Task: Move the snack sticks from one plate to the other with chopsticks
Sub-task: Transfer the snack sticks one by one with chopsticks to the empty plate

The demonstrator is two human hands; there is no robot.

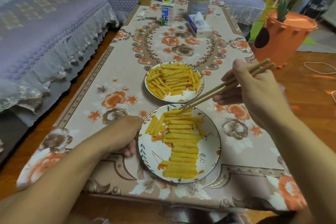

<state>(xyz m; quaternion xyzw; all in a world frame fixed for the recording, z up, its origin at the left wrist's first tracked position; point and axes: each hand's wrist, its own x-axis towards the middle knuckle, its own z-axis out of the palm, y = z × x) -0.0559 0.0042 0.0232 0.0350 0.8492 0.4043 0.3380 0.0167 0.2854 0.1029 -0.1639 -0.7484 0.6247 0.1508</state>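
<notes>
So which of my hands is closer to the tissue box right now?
Right. The right hand, gripping the chopsticks, is raised over the table's right side, below the tissue box. The left hand rests by the near plate's left rim, farther away.

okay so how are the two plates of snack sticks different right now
The far plate holds its snack sticks in a loose jumbled heap; the near plate has most laid in a neat stacked row. The chopsticks reach the near plate, not the far one. Both are round white plates with a dark rim.
</notes>
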